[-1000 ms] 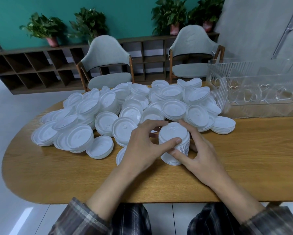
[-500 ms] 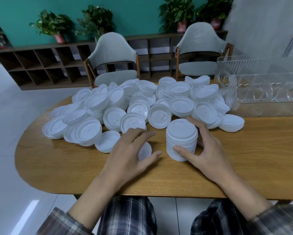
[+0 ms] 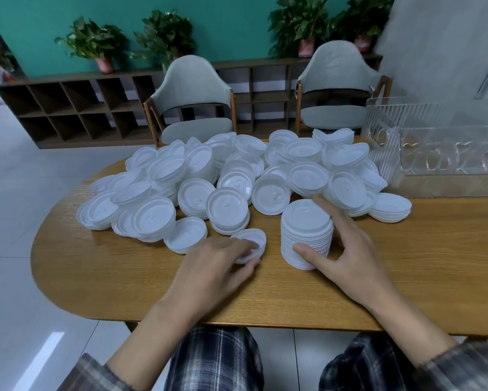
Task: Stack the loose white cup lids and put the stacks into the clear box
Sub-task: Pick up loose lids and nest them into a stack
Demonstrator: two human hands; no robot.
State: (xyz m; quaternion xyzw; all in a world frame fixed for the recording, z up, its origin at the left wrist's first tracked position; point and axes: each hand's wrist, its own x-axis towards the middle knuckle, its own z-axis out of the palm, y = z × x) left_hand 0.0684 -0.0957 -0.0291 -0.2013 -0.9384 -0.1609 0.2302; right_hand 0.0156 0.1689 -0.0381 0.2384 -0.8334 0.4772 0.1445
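— Our left hand (image 3: 223, 263) pinches a single lid (image 3: 249, 244); our right hand (image 3: 347, 246) clasps the stack (image 3: 306, 235) just beside it.
— We're mid-stacking, then: next we cap the stack, squarely. The clear box (image 3: 440, 142) waits beyond our right hand.

Person's body, head view. Left hand (image 3: 209, 273) and right hand (image 3: 347, 255): bare, no rings, watch or gloves; nails short. Forearms bare up to the cuffs. Left sleeve (image 3: 96, 373) and right sleeve (image 3: 462, 365): plaid cloth in muted grey-brown with thin pale and dark lines, pushed back from the wrists. Trousers (image 3: 217, 359): darker plaid, navy and black with fine white lines crossing in a grid, on both legs.
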